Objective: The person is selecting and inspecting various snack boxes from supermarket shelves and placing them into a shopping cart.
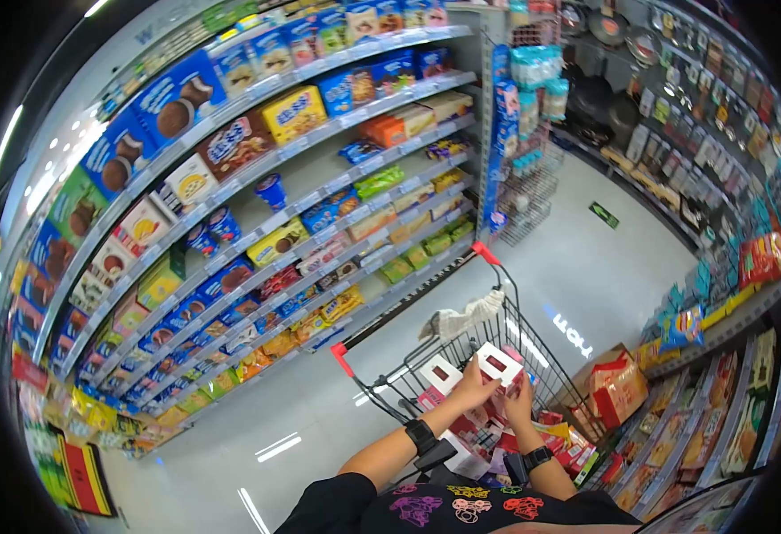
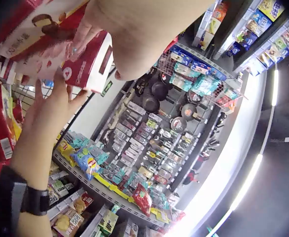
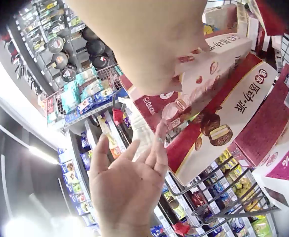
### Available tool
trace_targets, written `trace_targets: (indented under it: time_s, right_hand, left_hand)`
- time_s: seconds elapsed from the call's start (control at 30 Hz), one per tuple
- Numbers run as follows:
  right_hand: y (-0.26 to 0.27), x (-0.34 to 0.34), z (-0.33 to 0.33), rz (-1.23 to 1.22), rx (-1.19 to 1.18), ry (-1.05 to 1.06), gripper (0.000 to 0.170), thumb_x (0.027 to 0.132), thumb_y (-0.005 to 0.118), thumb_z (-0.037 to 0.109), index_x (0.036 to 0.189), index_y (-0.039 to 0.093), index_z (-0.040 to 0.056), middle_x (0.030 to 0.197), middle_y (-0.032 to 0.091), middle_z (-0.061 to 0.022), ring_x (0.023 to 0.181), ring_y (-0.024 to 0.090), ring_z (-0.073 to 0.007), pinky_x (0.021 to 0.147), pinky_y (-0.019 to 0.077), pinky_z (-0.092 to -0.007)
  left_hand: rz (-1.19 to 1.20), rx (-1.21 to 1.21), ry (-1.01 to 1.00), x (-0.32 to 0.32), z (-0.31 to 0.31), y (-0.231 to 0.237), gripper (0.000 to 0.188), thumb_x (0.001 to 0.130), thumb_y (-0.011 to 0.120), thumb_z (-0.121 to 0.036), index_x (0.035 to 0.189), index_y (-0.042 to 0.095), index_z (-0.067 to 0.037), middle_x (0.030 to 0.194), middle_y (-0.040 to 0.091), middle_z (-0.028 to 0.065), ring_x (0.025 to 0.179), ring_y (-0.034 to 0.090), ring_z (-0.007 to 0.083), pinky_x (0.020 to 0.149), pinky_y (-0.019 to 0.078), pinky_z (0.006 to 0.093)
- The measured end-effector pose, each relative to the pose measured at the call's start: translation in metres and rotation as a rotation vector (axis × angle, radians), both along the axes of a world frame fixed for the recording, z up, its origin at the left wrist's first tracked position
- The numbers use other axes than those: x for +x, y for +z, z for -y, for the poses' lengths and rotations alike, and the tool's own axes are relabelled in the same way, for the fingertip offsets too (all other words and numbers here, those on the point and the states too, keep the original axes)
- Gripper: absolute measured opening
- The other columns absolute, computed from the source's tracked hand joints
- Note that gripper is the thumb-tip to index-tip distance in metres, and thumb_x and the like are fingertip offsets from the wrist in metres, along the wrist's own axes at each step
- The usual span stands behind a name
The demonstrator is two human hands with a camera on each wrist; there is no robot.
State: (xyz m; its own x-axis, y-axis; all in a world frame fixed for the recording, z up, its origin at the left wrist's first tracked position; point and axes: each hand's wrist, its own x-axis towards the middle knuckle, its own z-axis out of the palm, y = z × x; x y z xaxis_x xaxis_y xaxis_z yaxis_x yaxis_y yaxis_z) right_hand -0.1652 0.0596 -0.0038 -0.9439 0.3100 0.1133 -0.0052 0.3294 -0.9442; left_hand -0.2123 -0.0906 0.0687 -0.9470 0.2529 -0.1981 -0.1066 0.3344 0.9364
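Note:
A red-and-white pie box point(image 1: 500, 365) is between my hands over the cart; its end faces up in the head view. My right hand point(image 1: 520, 402) grips this box, thumb and fingers at its sides in the left wrist view. Fingertips of my left hand point(image 3: 129, 185) touch the box, palm turned up and fingers nearly straight in the right wrist view. A second box point(image 3: 223, 121), printed with chocolate-coated cakes, lies close against it. Another boxed item point(image 1: 441, 376) with a white end stands in the cart, left of my left hand.
The wire shopping cart point(image 1: 533, 347) has red handle corners and a whitish bag point(image 1: 466, 316) hung on it. More packets point(image 1: 577, 449) fill the cart. Biscuit shelves point(image 1: 257, 169) run along the left; pans and utensils point(image 1: 639, 89) hang on the far wall. Snack shelves point(image 1: 702, 409) stand right.

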Motion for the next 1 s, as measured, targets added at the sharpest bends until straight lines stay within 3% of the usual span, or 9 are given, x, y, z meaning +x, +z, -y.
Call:
trace_targets:
  time_s: [0.07, 0.17, 0.23, 0.27, 0.37, 0.57, 0.63, 0.7, 1.0]
  right_hand:
    - [0.004, 0.001, 0.008, -0.003, -0.083, 0.069, 0.077, 0.061, 0.062, -0.005, 0.133, 0.035, 0.0017, 0.12, 0.049, -0.018, 0.113, 0.048, -0.029, 0.097, 0.0371, -0.0366]
    - [-0.035, 0.003, -0.018, 0.085, -0.078, 0.001, 0.059, 0.067, 0.061, -0.001, 0.123, 0.044, 0.0018, 0.113, 0.053, -0.0138, 0.102, 0.054, -0.0248, 0.088, 0.0439, -0.035]
    - [-0.029, 0.009, -0.024, 0.069, 0.097, -0.072, 0.044, 0.071, 0.059, 0.0, 0.114, 0.05, 0.0017, 0.105, 0.057, -0.0118, 0.096, 0.057, -0.0209, 0.083, 0.0464, -0.0336]
    - [-0.02, 0.015, -0.025, 0.013, 0.271, -0.095, 0.036, 0.072, 0.058, 0.001, 0.108, 0.054, 0.0013, 0.099, 0.059, -0.0113, 0.093, 0.057, -0.019, 0.081, 0.0466, -0.0333]
    - [-0.008, 0.033, -0.016, 0.016, 0.288, -0.161, 0.028, 0.074, 0.057, 0.003, 0.102, 0.057, 0.0011, 0.094, 0.061, -0.0113, 0.089, 0.058, -0.0188, 0.08, 0.0463, -0.0326]
    - [0.081, 0.062, 0.144, -0.194, 0.056, -0.189, 0.022, 0.079, 0.054, 0.001, 0.1, 0.055, -0.0015, 0.096, 0.059, -0.0127, 0.088, 0.057, -0.0206, 0.079, 0.0457, -0.0309]
    - [0.056, 0.052, 0.209, -0.387, 0.178, -0.023, 0.024, 0.077, 0.05, -0.003, 0.1, 0.055, 0.0011, 0.092, 0.054, -0.0083, 0.08, 0.054, -0.0161, 0.073, 0.044, -0.0275]
    - [0.108, 0.094, 0.305, -0.128, -0.313, 0.335, 0.028, 0.076, 0.051, -0.005, 0.101, 0.056, 0.0042, 0.093, 0.052, -0.0055, 0.068, 0.051, -0.0085, 0.061, 0.0432, -0.0227]
    - [0.128, 0.201, 0.543, -0.419, 0.17, 1.43, 0.029, 0.076, 0.059, 0.005, 0.105, 0.056, 0.0065, 0.094, 0.057, -0.0104, 0.072, 0.058, -0.018, 0.066, 0.0496, -0.0314]
  left_hand:
    - [-0.12, 0.057, 0.088, 0.012, 0.003, 0.013, 0.098, 0.072, 0.07, -0.028, 0.138, 0.008, 0.009, 0.133, 0.031, 0.031, 0.126, 0.034, 0.0391, 0.102, 0.0321, 0.042]
    - [-0.074, 0.232, 0.041, 0.033, 0.031, 0.041, 0.096, 0.085, 0.059, -0.01, 0.14, -0.02, -0.006, 0.143, 0.012, 0.031, 0.093, 0.061, 0.0244, 0.066, 0.0524, 0.0306]
    - [0.035, 0.323, 0.032, 0.049, 0.065, 0.047, 0.097, 0.087, 0.059, -0.014, 0.141, -0.022, -0.017, 0.144, 0.015, 0.0317, 0.089, 0.061, 0.0214, 0.064, 0.0518, 0.0313]
    - [0.015, 0.214, 0.08, 0.058, 0.083, 0.047, 0.092, 0.086, 0.061, -0.023, 0.144, -0.01, -0.013, 0.129, 0.042, 0.0274, 0.085, 0.062, 0.0237, 0.074, 0.0512, 0.0332]
    - [0.318, 0.41, -0.036, 0.085, 0.157, 0.044, 0.084, 0.087, 0.059, -0.032, 0.146, 0.002, -0.014, 0.113, 0.058, 0.0169, 0.081, 0.063, 0.0208, 0.07, 0.0521, 0.0328]
    - [0.355, 0.409, 0.228, 0.186, 0.309, 0.04, 0.056, 0.09, 0.052, -0.032, 0.139, 0.031, -0.014, 0.112, 0.061, 0.0123, 0.089, 0.064, 0.0193, 0.068, 0.0488, 0.0272]
    - [0.336, 0.427, 0.358, 0.227, 0.355, 0.042, 0.05, 0.09, 0.051, -0.033, 0.133, 0.038, -0.012, 0.112, 0.061, 0.0119, 0.089, 0.064, 0.0194, 0.07, 0.0481, 0.0273]
    - [0.287, 0.435, 0.483, 0.263, 0.396, 0.041, 0.045, 0.09, 0.05, -0.034, 0.128, 0.044, -0.012, 0.111, 0.061, 0.0117, 0.091, 0.063, 0.0196, 0.072, 0.0475, 0.0276]
    - [0.065, 0.517, 1.108, 0.454, 0.499, 0.064, 0.043, 0.09, 0.048, -0.037, 0.121, 0.049, -0.007, 0.109, 0.062, 0.0128, 0.094, 0.062, 0.0203, 0.076, 0.0449, 0.0284]
